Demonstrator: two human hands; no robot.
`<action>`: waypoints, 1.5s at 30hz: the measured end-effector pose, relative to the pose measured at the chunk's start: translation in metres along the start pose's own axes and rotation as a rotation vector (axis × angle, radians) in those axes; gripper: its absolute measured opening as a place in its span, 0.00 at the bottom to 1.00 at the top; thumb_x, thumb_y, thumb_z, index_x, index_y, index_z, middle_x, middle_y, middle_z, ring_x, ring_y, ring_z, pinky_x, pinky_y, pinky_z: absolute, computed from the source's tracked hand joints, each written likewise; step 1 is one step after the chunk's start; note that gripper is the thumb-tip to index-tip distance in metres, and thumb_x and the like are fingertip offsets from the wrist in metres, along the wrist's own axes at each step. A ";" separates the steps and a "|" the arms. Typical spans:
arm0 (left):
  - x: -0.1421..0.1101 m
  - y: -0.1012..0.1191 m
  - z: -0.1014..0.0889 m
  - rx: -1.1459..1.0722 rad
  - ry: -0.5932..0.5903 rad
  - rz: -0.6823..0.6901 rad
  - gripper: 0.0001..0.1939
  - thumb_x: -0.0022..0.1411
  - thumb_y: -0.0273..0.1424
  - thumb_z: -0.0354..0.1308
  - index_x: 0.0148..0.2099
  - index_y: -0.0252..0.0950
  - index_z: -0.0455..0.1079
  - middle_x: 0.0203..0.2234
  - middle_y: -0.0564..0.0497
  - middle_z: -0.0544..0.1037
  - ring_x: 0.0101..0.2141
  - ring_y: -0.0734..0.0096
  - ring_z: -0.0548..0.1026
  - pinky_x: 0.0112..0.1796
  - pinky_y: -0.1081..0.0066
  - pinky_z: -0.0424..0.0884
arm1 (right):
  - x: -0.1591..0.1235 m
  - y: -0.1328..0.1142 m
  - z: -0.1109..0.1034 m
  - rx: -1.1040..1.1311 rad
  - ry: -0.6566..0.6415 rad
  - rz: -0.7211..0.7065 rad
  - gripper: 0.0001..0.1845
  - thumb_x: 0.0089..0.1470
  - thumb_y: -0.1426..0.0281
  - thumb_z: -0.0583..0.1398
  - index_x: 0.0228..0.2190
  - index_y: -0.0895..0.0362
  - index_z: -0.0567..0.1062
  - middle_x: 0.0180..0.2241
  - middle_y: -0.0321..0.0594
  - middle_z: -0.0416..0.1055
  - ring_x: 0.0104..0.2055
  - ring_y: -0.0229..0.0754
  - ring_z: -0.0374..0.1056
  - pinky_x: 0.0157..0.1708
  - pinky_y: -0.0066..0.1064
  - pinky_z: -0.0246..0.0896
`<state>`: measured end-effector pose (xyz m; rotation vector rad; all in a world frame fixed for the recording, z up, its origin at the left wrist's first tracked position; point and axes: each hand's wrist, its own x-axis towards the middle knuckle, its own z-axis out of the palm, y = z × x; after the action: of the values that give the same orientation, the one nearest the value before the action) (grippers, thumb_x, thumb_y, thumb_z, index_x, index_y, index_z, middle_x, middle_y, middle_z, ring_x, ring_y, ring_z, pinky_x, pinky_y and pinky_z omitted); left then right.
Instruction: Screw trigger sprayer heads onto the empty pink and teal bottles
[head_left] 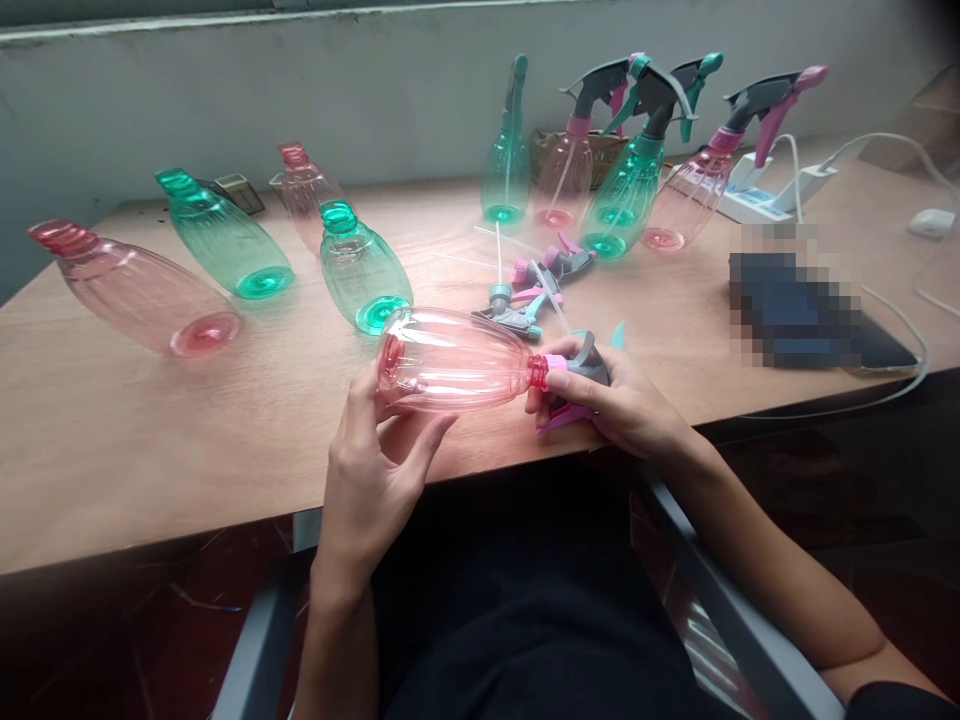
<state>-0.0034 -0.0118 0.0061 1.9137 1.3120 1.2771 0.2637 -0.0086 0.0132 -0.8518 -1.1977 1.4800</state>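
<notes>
While your left hand [379, 450] is spread at the base of the sideways pink bottle [457, 360], thumb apart, your right hand [626, 400] pinches the spray head [595, 372] at its neck, near the front edge of the table [225, 470].

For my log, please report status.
Left hand, thumb spread, at base of pink bottle. Right hand grips sprayer head at bottle neck. Loose sprayer heads beyond.

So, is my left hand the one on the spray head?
No, your left hand is at the base of the pink bottle, while your right hand holds the spray head at its neck.
</notes>
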 end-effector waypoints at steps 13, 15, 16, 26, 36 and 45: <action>0.000 0.001 0.000 0.004 0.004 -0.006 0.39 0.65 0.38 0.71 0.73 0.49 0.60 0.65 0.44 0.73 0.50 0.58 0.83 0.54 0.54 0.85 | -0.001 -0.001 0.000 -0.001 0.009 0.005 0.12 0.63 0.62 0.72 0.41 0.55 0.79 0.33 0.39 0.83 0.33 0.43 0.81 0.37 0.33 0.81; 0.000 0.001 0.000 0.011 0.005 -0.003 0.39 0.65 0.38 0.71 0.73 0.49 0.60 0.66 0.44 0.73 0.50 0.59 0.83 0.54 0.55 0.85 | -0.001 -0.001 0.001 0.004 0.006 0.009 0.12 0.63 0.62 0.72 0.42 0.55 0.79 0.33 0.39 0.83 0.33 0.44 0.81 0.36 0.33 0.81; 0.000 0.001 0.000 0.012 0.007 -0.002 0.39 0.65 0.38 0.71 0.73 0.49 0.60 0.66 0.44 0.73 0.50 0.59 0.83 0.54 0.55 0.85 | -0.001 -0.002 0.001 0.004 0.005 0.009 0.13 0.63 0.61 0.72 0.42 0.55 0.79 0.33 0.40 0.83 0.33 0.44 0.81 0.36 0.34 0.80; 0.000 0.000 0.001 0.001 0.009 0.001 0.40 0.64 0.37 0.72 0.73 0.49 0.60 0.67 0.44 0.72 0.51 0.59 0.83 0.55 0.55 0.84 | -0.001 -0.002 0.001 -0.017 0.008 -0.003 0.13 0.63 0.61 0.72 0.42 0.55 0.79 0.33 0.40 0.82 0.34 0.45 0.80 0.36 0.36 0.80; 0.000 0.005 0.001 -0.011 0.008 0.001 0.40 0.65 0.36 0.71 0.74 0.48 0.60 0.66 0.45 0.73 0.51 0.60 0.82 0.56 0.57 0.83 | 0.000 -0.003 0.000 -0.043 0.007 -0.004 0.14 0.63 0.59 0.72 0.42 0.55 0.79 0.32 0.40 0.82 0.33 0.45 0.79 0.36 0.36 0.79; 0.000 0.005 0.001 -0.004 0.006 0.006 0.40 0.65 0.37 0.71 0.74 0.50 0.60 0.66 0.45 0.73 0.51 0.59 0.83 0.56 0.56 0.83 | 0.000 -0.004 0.001 -0.044 0.007 -0.005 0.13 0.63 0.59 0.71 0.42 0.54 0.79 0.33 0.40 0.82 0.33 0.45 0.79 0.35 0.36 0.79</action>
<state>-0.0002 -0.0131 0.0094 1.9139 1.3073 1.2881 0.2635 -0.0093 0.0172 -0.8825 -1.2304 1.4505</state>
